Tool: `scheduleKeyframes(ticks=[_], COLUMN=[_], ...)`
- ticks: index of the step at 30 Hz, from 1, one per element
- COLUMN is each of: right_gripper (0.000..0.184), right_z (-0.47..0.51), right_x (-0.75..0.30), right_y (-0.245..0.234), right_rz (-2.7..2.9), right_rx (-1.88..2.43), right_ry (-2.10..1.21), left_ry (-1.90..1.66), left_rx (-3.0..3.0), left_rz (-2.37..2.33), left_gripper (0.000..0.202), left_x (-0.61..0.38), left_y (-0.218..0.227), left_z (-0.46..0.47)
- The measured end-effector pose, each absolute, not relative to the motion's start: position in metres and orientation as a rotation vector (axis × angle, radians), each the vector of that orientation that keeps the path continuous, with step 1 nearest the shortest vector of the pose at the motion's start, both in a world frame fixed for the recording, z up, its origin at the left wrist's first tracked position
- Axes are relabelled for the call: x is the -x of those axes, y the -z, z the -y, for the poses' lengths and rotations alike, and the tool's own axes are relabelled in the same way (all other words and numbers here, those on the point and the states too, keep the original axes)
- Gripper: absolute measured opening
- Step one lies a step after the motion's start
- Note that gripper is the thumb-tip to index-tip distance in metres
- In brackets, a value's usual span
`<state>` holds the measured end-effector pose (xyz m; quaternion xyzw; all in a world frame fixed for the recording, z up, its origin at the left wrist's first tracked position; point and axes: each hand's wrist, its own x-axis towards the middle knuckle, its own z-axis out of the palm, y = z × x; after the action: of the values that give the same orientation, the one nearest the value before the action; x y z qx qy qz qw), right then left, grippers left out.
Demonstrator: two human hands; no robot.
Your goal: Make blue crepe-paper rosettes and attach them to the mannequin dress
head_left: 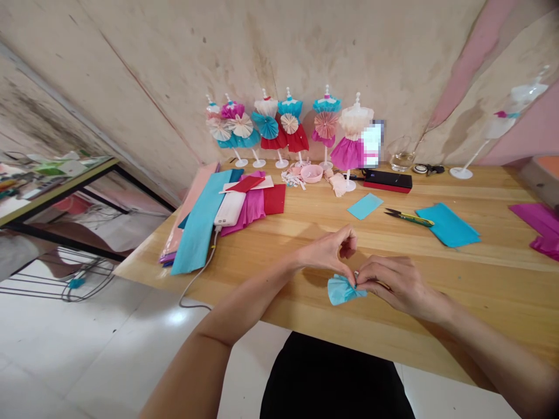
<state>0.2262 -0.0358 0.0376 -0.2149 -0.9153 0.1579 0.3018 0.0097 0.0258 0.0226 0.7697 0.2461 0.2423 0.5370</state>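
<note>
- Head view: a pleated blue crepe-paper fan (343, 290) is gripped at its gathered end by both hands, near the table's (489, 285) front edge.
- The left hand (326, 251) is curled, its fingertips closed on the gathered end.
- The right hand (395, 285) is clenched on the same end from the right; a small glinting item at its fingertips cannot be identified.
- The fan is held just below and between the hands, its pleats spread toward the front edge.
- Snips (408, 217) and a blue paper sheet (448, 225) are laid beyond the right hand.
- Paper dresses (290, 131) on stands are lined along the back edge.
</note>
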Motion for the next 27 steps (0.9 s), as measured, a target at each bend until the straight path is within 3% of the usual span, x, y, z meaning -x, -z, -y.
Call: scheduleKeyframes(ticks=[27], right_gripper=[0.007], right_z=[0.0349], right_x=[-0.2273], right_y=[-0.0317], right_rz=[2.423], right_rx=[0.582], right_ry=[-0.360], left_ry=[-0.603], left_rx=[-1.835], left_rz=[-0.526], left_gripper=[0.066], left_x=[-0.0081], left_y=[-0.0180], left_z=[-0.0304])
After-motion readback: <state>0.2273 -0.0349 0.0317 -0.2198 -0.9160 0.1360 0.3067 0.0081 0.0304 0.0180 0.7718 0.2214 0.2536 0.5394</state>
